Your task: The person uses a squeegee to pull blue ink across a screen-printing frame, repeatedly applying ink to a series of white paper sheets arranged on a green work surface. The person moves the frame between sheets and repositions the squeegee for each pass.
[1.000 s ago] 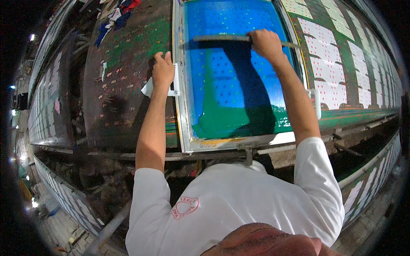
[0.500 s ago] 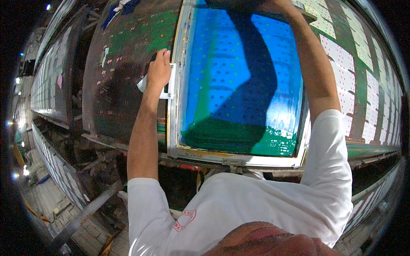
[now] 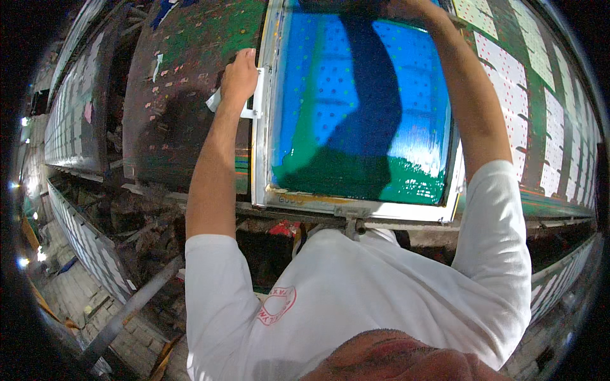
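Observation:
My left hand [image 3: 238, 79], fingers curled, grips the white side handle [image 3: 257, 95] of a screen frame [image 3: 259, 152], beside a white scrap [image 3: 213, 100]. Across the far end of the blue printing mesh [image 3: 318, 76], my right hand [image 3: 403, 9] holds the squeegee, which is mostly in shadow at the top edge. Green ink [image 3: 298, 178] pools along the near end of the mesh, and the shadow of my arm falls down its middle.
The stained long table [image 3: 165, 140] carries dark rags [image 3: 165, 13] at its far left. Printed white sheets [image 3: 502, 101] with red dots lie right of the screen. Neighbouring tables [image 3: 76, 120] with sheets, a metal bar [image 3: 133, 311] and a brick floor [image 3: 82, 286] surround it.
My right hand and squeegee have moved from mid-upper screen to its far end. My left hand remains at the handle. The view has shifted slightly.

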`<state>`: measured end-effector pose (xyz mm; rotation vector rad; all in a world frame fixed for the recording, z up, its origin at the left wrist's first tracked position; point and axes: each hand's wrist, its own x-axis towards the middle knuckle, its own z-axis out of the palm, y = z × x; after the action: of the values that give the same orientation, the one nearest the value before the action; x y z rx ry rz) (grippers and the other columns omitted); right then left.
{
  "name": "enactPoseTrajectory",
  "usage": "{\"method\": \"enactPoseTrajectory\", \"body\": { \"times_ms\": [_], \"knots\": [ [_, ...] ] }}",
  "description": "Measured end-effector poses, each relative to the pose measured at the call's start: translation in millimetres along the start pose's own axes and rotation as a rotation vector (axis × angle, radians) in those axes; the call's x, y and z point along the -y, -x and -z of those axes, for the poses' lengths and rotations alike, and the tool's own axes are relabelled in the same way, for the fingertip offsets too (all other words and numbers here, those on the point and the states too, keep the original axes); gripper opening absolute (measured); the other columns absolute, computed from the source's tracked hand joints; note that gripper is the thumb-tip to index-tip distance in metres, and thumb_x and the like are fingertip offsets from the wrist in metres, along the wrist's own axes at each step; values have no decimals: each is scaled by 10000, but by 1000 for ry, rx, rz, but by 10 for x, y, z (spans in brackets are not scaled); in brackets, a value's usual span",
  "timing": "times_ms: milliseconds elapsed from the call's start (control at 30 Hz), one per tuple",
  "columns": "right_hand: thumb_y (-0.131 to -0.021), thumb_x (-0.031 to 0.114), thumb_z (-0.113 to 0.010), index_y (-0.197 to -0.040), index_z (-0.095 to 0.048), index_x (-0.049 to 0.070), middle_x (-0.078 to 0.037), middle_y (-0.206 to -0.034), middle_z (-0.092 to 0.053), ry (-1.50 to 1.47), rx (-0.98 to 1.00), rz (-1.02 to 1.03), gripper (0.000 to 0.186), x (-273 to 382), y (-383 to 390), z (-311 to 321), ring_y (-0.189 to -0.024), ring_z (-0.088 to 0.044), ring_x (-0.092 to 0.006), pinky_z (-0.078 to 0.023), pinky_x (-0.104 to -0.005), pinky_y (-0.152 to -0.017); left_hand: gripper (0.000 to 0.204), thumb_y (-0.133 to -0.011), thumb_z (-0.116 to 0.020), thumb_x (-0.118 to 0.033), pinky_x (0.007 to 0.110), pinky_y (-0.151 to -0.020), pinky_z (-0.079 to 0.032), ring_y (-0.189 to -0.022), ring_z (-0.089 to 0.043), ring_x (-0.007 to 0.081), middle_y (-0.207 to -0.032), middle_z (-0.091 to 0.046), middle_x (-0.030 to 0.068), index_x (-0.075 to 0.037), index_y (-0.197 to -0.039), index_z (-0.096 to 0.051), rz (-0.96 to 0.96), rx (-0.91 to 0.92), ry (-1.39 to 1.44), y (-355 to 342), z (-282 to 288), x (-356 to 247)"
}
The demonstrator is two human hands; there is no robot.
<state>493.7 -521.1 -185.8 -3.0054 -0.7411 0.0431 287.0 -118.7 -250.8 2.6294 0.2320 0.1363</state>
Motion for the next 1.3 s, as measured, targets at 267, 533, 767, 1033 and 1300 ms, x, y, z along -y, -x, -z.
{"method": "enactPoseTrajectory", "body": {
  "times_ms": [267, 533, 767, 1033, 1300],
  "knots": [
    [-879, 165, -639, -1102, -766, 178, -174, -925, -748, 102, 120, 11, 257, 1184, 1991, -2, -872, -735, -401, -597, -537, -778, 489, -1083, -394, -485, 607, -904, -521, -1023, -662, 535, -1065, -716, 297, -95, -1237, -645, -79, -88, 33, -56, -96, 93],
    [-782, 15, -663, -1153, -758, 143, -85, -1046, -765, -80, 92, -128, 404, 2364, 3797, 36, -904, -738, -321, -597, -454, -761, 594, -1071, -366, -575, 625, -965, -500, -1130, -653, 523, -1211, -685, 306, -69, -1331, -538, -35, 53, -116, 38, -18, -1],
    [-773, 20, -688, -1137, -767, 140, -69, -1039, -765, -111, 7, -117, 391, 2387, 3901, -4, -907, -734, -304, -593, -439, -747, 662, -1072, -364, -575, 609, -1004, -486, -1192, -626, 522, -1261, -652, 335, 14, -1362, -453, -5, 97, -141, 106, 22, -75],
    [-714, 8, -715, -1161, -758, 143, -95, -1024, -756, -75, 151, -128, 470, 2463, 4040, 81, -933, -731, -310, -602, -440, -766, 652, -1068, -375, -575, 610, -996, -487, -1154, -640, 525, -1198, -682, 327, 7, -1334, -503, -17, 39, -147, 132, 19, -42],
    [-812, 100, -687, -1160, -692, 91, -99, -1036, -713, -129, 4, -47, 349, 2519, 4218, -80, -985, -719, -285, -599, -398, -779, 660, -1060, -355, -599, 598, -970, -501, -1129, -654, 515, -1192, -696, 303, -49, -1383, -525, 25, -44, -271, 245, 100, -206]
  ]
}}
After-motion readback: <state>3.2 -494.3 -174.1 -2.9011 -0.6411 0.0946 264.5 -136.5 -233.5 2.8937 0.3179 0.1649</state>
